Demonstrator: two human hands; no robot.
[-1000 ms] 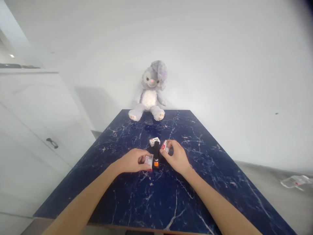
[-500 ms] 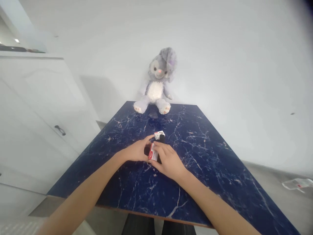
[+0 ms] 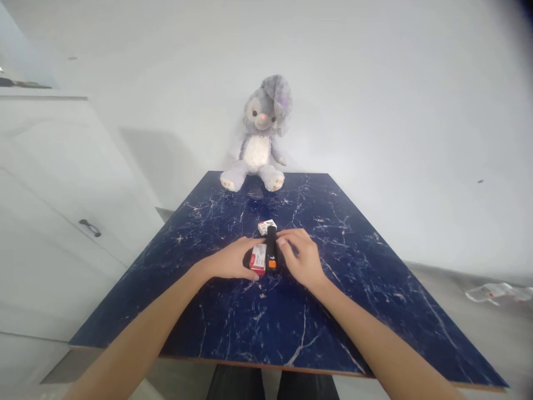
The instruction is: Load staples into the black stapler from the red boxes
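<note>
My left hand (image 3: 233, 258) curves around a small red-and-white box (image 3: 258, 258), its thumb at the near corner and its fingers along the far side. Part of a dark object (image 3: 247, 258) shows between that palm and the box; its kind is hidden. Right beside the box lies a black elongated device (image 3: 271, 244) with an orange patch at its near end. My right hand (image 3: 302, 256) rests to the right of this device, fingers bent and apart, fingertips close to its edge and holding nothing. Behind them sits a second small white box (image 3: 266, 226) with red and black marks.
A grey plush rabbit (image 3: 258, 128) sits at the far edge of the dark blue marbled table (image 3: 333, 311), against the white wall. To the left stands a white cabinet (image 3: 54, 211) with a dark handle. Clear plastic packaging (image 3: 495, 293) lies on the floor at right.
My right hand has let go of the red-and-white box and moved right, beside the black device, which now shows. The box lies lower, next to the device. The view has shifted slightly.
</note>
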